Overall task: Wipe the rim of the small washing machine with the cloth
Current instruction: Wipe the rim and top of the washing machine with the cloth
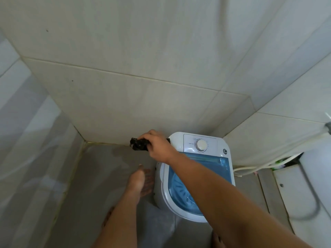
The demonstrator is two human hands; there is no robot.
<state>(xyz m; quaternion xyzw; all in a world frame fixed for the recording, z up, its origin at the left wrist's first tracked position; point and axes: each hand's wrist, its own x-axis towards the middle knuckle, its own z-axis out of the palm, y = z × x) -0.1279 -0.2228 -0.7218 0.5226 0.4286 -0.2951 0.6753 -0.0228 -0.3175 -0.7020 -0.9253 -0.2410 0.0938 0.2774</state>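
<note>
The small washing machine (179,138) is white with a blue see-through lid (213,165) and a round dial (201,144). It stands on the floor against the back wall. My right hand (157,146) reaches across the lid and grips a dark crumpled cloth (138,145) at the machine's back left corner. Most of the cloth hangs out past the rim (165,185), above the floor. Lower down, my left hand (141,177) hovers beside the machine's left side with fingers spread and nothing in it. My right forearm hides part of the lid.
Pale tiled walls close in at the back and on both sides. The grey floor (107,167) has a damp patch near the corner. White hoses (250,170) run along the right wall to a white fixture (313,176). My bare feet show at the bottom.
</note>
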